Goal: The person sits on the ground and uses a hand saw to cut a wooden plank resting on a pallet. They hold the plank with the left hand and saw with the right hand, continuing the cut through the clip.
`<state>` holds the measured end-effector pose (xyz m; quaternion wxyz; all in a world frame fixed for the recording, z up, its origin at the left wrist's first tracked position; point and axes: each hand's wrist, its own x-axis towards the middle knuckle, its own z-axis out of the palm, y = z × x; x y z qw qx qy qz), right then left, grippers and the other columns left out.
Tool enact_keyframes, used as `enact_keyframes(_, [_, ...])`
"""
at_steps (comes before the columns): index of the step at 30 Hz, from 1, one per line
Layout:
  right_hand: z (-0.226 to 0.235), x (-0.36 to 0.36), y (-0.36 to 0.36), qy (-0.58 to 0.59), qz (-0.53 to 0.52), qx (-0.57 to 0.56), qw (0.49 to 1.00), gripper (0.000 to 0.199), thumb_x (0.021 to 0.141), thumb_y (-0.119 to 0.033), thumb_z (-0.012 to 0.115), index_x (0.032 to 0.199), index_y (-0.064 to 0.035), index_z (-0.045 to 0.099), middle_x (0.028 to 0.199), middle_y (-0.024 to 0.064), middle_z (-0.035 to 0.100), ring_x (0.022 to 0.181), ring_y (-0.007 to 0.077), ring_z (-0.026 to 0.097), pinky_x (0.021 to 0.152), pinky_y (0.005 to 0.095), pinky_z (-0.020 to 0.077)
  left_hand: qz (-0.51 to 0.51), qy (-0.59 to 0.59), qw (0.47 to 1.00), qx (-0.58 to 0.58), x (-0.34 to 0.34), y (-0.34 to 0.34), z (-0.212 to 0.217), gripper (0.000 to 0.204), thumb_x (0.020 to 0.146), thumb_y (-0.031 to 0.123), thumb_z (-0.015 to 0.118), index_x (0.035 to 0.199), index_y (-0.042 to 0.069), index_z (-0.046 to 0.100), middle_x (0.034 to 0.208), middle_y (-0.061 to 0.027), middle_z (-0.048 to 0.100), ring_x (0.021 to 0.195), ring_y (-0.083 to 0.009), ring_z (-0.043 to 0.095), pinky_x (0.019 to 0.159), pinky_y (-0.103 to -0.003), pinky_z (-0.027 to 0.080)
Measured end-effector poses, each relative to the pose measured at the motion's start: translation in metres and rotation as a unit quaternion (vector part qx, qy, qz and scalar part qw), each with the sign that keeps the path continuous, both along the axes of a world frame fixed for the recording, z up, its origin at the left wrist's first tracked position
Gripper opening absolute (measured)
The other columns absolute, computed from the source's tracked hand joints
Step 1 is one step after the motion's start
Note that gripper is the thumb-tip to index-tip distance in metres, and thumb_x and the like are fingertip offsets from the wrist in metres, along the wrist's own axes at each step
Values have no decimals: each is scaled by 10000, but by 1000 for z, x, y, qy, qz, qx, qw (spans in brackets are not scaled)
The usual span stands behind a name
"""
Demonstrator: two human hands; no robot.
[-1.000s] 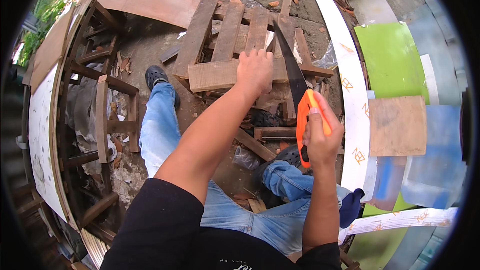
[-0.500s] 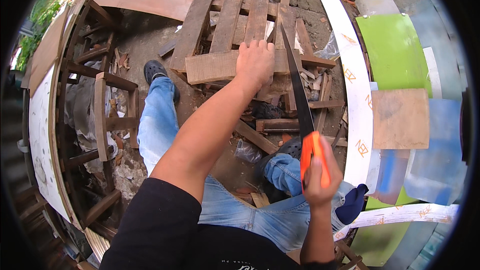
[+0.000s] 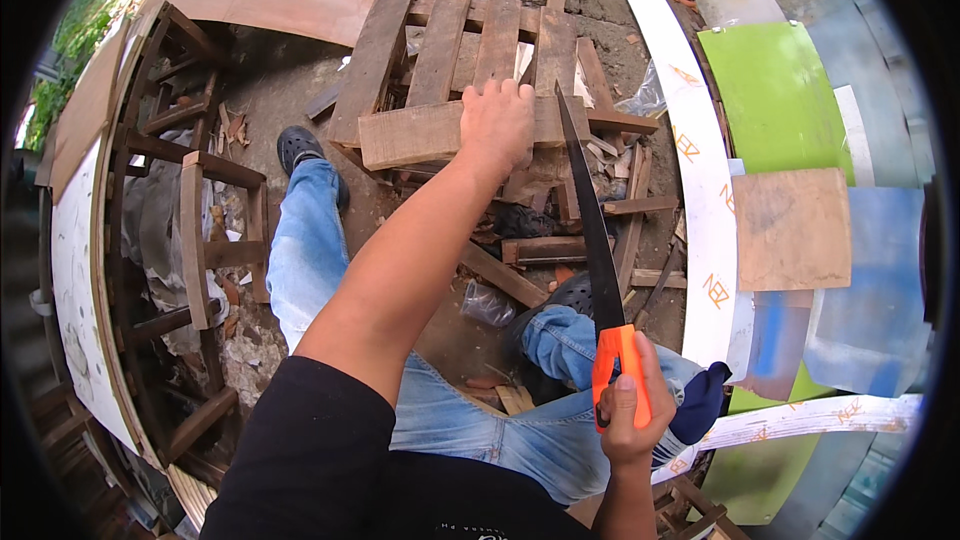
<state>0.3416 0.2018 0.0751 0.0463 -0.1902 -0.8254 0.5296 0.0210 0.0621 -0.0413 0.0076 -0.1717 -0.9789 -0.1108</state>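
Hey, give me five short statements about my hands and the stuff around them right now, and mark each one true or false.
1. The right hand holds a saw by its orange handle. True.
2. Both hands are on that tool. False: the left hand grips a wooden board.
3. The blade is black. True.
4. All the sheets on the right are red. False: a green sheet shows there.
5. A clear plastic container lies on the ground. True.
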Motion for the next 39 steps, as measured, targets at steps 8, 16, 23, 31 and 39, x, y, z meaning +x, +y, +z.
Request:
enact_keyframes(8, [-37, -128, -2, 74, 44, 5, 996, 424, 1007, -99, 566, 1388, 87, 580, 1309, 244, 675, 1190, 273, 665, 1033, 358, 490, -12, 17, 1000, 6, -3, -6, -2, 436, 715, 113, 732, 1131, 78, 605, 1166, -97, 636, 1166, -289, 604, 921, -451, 459])
enact_keyframes(16, [-44, -68, 0, 49, 9, -6, 999, 465, 1002, -137, 573, 1405, 94, 560, 1301, 244, 674, 1170, 273, 673, 1021, 356, 496, 5, -5, 1000, 16, -7, 0, 2, 401, 739, 122, 738, 1116, 81, 608, 1169, -103, 642, 1162, -279, 614, 930, -477, 457])
enact_keyframes(23, [-16, -9, 7, -4, 15, 4, 1000, 510, 992, -210, 574, 1390, 110, 563, 1227, 238, 700, 1032, 247, 706, 937, 339, 531, -13, -2, 1000, 14, -6, -2, -1, 387, 754, 108, 716, 1123, 67, 604, 1166, -113, 640, 1155, -293, 614, 937, -470, 458])
enact_keyframes(31, [-58, -133, 17, 99, 53, -7, 994, 435, 1007, -98, 552, 1391, 105, 568, 1328, 226, 662, 1218, 261, 631, 1055, 349, 464, 1, -15, 1000, 11, -5, -1, 6, 405, 720, 99, 732, 1104, 75, 606, 1138, -101, 647, 1139, -308, 626, 908, -489, 471])
enact_keyframes(39, [-21, 8, 11, 3, 0, 9, 1000, 523, 987, -208, 579, 1394, 121, 554, 1148, 197, 716, 905, 185, 686, 848, 293, 546, -1, -18, 1000, -5, -5, 1, 1, 430, 724, 104, 743, 1131, 80, 604, 1162, -106, 636, 1157, -299, 609, 934, -479, 463])
